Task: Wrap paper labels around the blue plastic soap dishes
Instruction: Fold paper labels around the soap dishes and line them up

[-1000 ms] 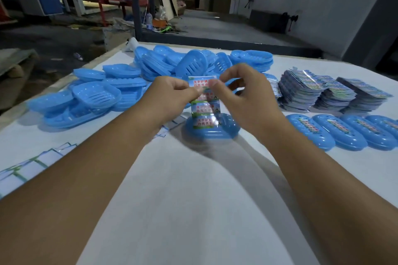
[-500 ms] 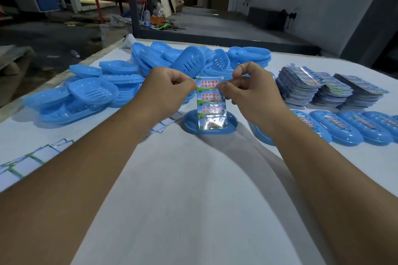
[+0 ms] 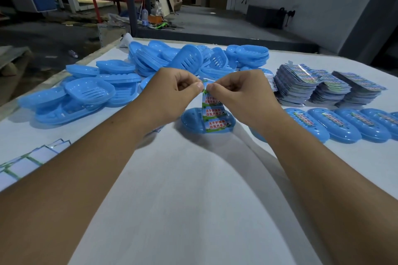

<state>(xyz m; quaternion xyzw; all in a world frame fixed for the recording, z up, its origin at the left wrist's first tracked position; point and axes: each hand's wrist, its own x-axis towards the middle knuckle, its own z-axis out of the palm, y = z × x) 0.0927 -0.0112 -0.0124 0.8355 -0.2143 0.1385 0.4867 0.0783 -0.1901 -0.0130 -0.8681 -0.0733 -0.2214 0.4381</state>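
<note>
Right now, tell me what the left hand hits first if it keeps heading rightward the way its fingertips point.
The left hand already pinches the paper label; just beyond, it would meet the right hand, whose fingertips look nearly touching.

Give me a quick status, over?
Both hands, left and right, pinching label top. Label looped round soap dish. Nothing in the way.
</note>
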